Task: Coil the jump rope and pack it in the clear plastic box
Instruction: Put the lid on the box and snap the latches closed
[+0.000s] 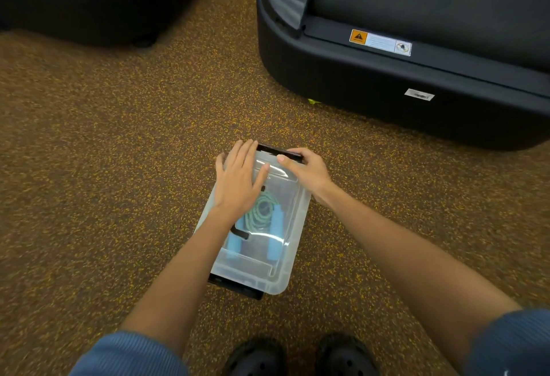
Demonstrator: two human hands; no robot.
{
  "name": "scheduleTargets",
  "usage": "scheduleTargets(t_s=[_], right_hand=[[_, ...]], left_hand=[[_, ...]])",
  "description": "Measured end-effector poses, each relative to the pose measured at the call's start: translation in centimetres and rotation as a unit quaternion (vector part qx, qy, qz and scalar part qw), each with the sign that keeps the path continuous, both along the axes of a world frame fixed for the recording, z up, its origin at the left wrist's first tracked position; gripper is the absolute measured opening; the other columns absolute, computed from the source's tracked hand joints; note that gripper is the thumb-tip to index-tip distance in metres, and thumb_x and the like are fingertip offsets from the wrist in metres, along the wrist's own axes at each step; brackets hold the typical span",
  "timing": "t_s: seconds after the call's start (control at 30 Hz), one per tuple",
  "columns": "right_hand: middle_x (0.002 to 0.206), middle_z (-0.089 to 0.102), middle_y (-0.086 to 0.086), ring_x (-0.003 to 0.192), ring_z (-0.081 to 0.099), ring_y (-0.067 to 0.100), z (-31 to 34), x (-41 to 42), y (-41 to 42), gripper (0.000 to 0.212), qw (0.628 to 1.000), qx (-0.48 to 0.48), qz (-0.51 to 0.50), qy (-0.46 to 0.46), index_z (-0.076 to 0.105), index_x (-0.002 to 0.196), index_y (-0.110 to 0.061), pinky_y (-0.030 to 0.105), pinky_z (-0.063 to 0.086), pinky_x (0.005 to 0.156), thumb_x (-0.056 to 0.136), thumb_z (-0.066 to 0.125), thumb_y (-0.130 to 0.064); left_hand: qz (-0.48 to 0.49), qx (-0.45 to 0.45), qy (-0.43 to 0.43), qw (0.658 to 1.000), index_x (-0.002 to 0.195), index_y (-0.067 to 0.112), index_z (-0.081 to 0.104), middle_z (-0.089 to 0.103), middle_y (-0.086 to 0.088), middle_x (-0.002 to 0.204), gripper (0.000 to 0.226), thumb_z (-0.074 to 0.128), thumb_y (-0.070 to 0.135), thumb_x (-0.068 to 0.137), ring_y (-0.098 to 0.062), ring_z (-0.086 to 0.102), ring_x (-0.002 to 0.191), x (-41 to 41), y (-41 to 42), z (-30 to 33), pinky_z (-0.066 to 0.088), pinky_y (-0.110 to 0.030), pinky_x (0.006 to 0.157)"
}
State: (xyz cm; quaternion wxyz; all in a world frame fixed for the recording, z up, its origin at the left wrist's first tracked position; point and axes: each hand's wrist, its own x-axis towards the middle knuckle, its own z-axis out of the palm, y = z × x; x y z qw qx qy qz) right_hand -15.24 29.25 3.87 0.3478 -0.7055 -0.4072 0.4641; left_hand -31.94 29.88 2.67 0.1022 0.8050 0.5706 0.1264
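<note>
Warm, even indoor light falls from overhead across the speckled rubber floor, which reads sharp at centre frame and smears into soft blur toward the left, right and lower edges. White glare streaks the lid of the clear plastic box at centre, partly veiling the jump rope inside. Shadows are faint and short beneath the forearms. Wide-angle distortion bows the black treadmill bases across the top. The blue sleeves and black shoes along the bottom edge are out of focus.
</note>
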Motion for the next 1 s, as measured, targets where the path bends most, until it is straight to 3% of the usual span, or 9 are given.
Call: scheduleTargets(t_s=[0.07,0.17,0.27,0.43,0.6,0.73,1.0], right_hand=[[0.109,0.067,-0.003,0.103,0.061,0.015,-0.1,-0.3,-0.3,0.034,0.999,0.038,0.006,-0.032,0.066,0.112,-0.021,0.035,0.049,0.094,0.082,0.071,-0.037],[0.122,0.064,-0.006,0.117,0.055,0.015,-0.6,-0.4,-0.7,0.041,0.990,0.075,0.047,-0.110,0.063,0.118,-0.032,0.046,0.041,0.104,0.080,0.069,-0.045],[0.130,0.059,-0.004,0.126,0.048,0.017,-0.6,-0.1,-1.1,0.049,0.981,0.090,0.088,-0.146,0.057,0.127,-0.031,0.049,0.035,0.107,0.081,0.068,-0.043],[0.120,0.062,0.000,0.117,0.052,0.018,-0.5,-0.7,-1.4,0.045,0.977,0.119,0.073,-0.163,0.058,0.128,-0.024,0.047,0.040,0.102,0.085,0.067,-0.034],[0.115,0.065,-0.003,0.112,0.055,0.018,-1.0,-1.3,-1.3,0.040,0.975,0.129,0.041,-0.178,0.062,0.121,-0.025,0.048,0.042,0.098,0.083,0.068,-0.034],[0.117,0.064,-0.003,0.115,0.051,0.017,-0.9,-1.3,-1.3,0.037,0.968,0.134,0.037,-0.207,0.062,0.121,-0.025,0.041,0.033,0.101,0.085,0.067,-0.031],[0.111,0.064,-0.003,0.108,0.049,0.017,-0.6,-1.6,-1.8,0.031,0.940,0.180,0.045,-0.287,0.063,0.118,-0.020,0.022,0.019,0.084,0.089,0.062,-0.028]], left_hand=[[-0.003,-0.001,-0.002,1.000,0.146,0.011,0.031,0.035,-0.004,0.152,0.066,0.019,0.051,0.095,-0.021,0.025,0.143,0.1,-0.2,0.1,0.021,-0.050,0.112],[0.005,0.002,0.001,1.000,0.148,0.011,0.026,0.030,-0.004,0.155,0.068,0.018,0.052,0.095,-0.020,0.024,0.144,0.0,-0.5,0.2,0.023,-0.050,0.112],[-0.003,-0.010,-0.008,1.000,0.150,0.014,0.021,0.027,-0.002,0.156,0.071,0.018,0.058,0.093,-0.020,0.021,0.145,0.0,-0.3,0.3,0.022,-0.050,0.112],[-0.017,-0.011,-0.003,1.000,0.146,0.021,0.030,0.035,-0.001,0.151,0.071,0.013,0.062,0.091,-0.022,0.022,0.144,-0.1,-0.2,0.4,0.022,-0.053,0.110],[-0.029,-0.024,-0.030,0.999,0.144,0.022,0.033,0.025,0.004,0.156,0.060,0.028,0.055,0.093,-0.016,0.009,0.147,0.0,0.0,0.3,0.007,-0.052,0.115],[-0.024,-0.021,-0.030,0.999,0.147,0.020,0.028,0.030,0.003,0.154,0.063,0.033,0.053,0.093,-0.017,0.016,0.146,0.0,0.0,0.1,0.008,-0.051,0.114],[-0.021,0.012,-0.019,1.000,0.141,0.013,0.039,0.044,-0.002,0.145,0.064,0.031,0.054,0.092,-0.023,0.034,0.138,0.3,0.1,-0.2,0.019,-0.050,0.112]])
